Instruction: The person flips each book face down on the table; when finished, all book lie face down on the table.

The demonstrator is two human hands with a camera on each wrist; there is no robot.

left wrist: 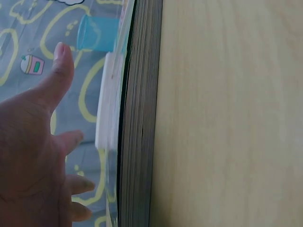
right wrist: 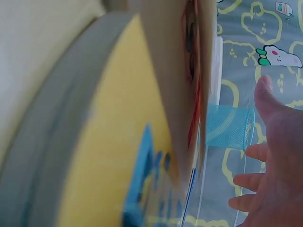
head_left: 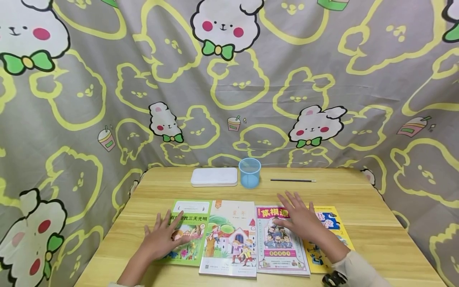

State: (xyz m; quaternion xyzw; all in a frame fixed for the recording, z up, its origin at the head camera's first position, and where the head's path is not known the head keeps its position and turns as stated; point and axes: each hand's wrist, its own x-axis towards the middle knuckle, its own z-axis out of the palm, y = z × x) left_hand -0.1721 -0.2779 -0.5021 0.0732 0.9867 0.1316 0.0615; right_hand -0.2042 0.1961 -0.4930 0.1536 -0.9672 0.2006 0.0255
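Four books lie side by side on a wooden table. My left hand point(head_left: 163, 237), fingers spread, is over the left part of the green book point(head_left: 195, 249). To its right is a pale book point(head_left: 229, 239) with a house and children on its cover. My right hand point(head_left: 305, 223) spreads its fingers above the pink-bordered book point(head_left: 277, 259) and the yellow book point(head_left: 333, 217), hiding part of both covers. Neither hand holds anything. In the left wrist view, page edges of a thick book point(left wrist: 139, 113) stand beside the hand; whether either hand touches a cover I cannot tell.
Along the back of the wooden table point(head_left: 380, 235) are a white flat case point(head_left: 214, 176), a blue translucent cup point(head_left: 249, 173) and a dark pencil point(head_left: 292, 180). A grey cartoon-printed curtain point(head_left: 229, 91) hangs behind and at both sides.
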